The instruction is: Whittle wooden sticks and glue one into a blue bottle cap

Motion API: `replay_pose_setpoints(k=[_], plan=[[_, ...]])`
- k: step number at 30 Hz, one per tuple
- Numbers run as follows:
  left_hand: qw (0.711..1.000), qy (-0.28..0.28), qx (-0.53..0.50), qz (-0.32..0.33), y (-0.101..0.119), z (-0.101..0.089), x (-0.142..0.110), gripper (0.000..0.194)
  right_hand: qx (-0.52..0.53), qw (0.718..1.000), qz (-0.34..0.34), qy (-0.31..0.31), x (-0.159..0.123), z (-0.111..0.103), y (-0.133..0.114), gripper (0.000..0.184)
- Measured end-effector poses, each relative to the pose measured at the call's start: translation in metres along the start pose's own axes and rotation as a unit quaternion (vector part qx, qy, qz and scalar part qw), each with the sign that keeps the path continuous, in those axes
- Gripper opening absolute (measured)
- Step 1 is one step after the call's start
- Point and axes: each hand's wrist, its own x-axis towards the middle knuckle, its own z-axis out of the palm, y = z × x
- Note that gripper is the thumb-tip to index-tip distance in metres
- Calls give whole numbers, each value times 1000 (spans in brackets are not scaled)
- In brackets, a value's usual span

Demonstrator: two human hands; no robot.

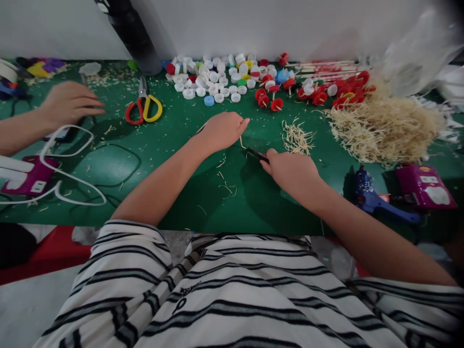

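My left hand (222, 129) is closed, pinching a thin straw-coloured strip (241, 141) whose end hangs below the fingers. Another bit of the strip seems to stick out behind that hand. Across from it, my right hand (295, 171) grips a slim dark tool with a narrow tip (256, 154); its kind is mostly hidden by the fingers. The tip points left, close to the strip's lower end. Just above my right hand lies a small heap of curly pale strands (297, 137). Several loose shavings (227, 188) are scattered on the green table (232, 212) below my hands.
Bottle caps (213, 77) and red cap pieces (319, 94) lie at the back. On the right are a big pale fibre pile (387, 128), a blue glue gun (377, 200) and a purple box (424, 186). Scissors (144, 106), a white cable (78, 198) and another person's hand (68, 104) are left.
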Motion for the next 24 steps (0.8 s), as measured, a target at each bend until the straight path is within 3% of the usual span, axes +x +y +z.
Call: replay_pose_setpoints(k=[5,10,16,24], plan=[[1000,-9,9,2,4,0,1,49,-17,1000,-12,13,2,-4,7,51],[999,-29,16,16,7,-4,2,48,-39,997,-43,52,24,-6,17,51],[998,-53,17,42,9,-10,1,46,-68,995,-73,20,48,-14,22,54],[998,-42,3,52,3,-3,5,44,-61,996,-66,14,48,-11,17,57]])
